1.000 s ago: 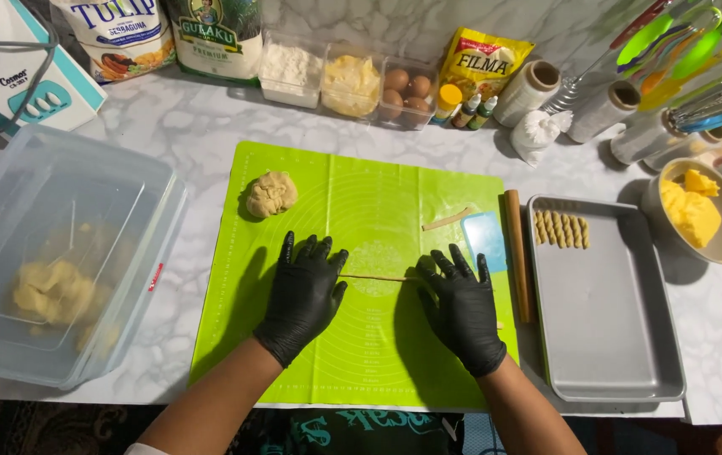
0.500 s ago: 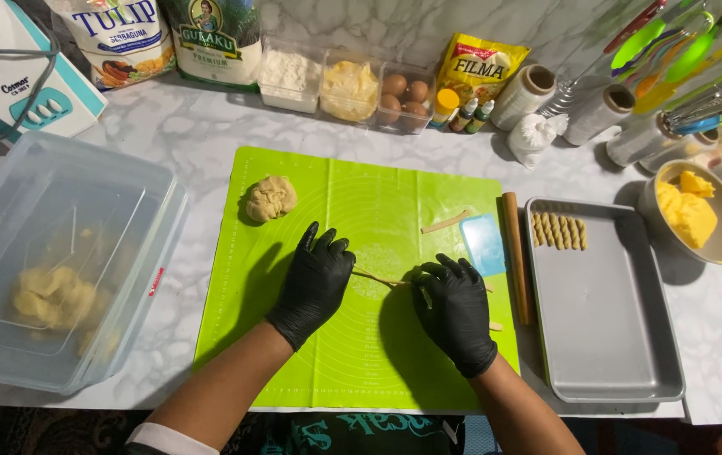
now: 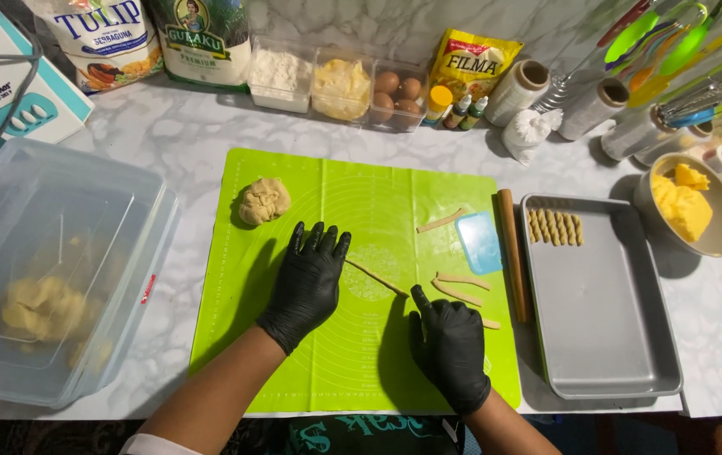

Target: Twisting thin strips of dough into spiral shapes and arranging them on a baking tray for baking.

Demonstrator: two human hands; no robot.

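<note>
Two black-gloved hands lie flat on a green mat on a marble worktop. The right hand [image 3: 452, 354] is nearer, fingers together, resting on one end of a thin dough rope [image 3: 375, 277]. The left hand [image 3: 308, 282], fingers spread flat, presses the other end; neither hand grips. The rope looks soft and easily torn, best lifted at both ends. Beyond lie a dough ball [image 3: 263, 200] and a tray [image 3: 605, 337].

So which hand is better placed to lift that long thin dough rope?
Probably the left hand: its fingers lie on the upper end of the dough rope. The right hand touches only its lower end, nearer the short cut strips.
</note>
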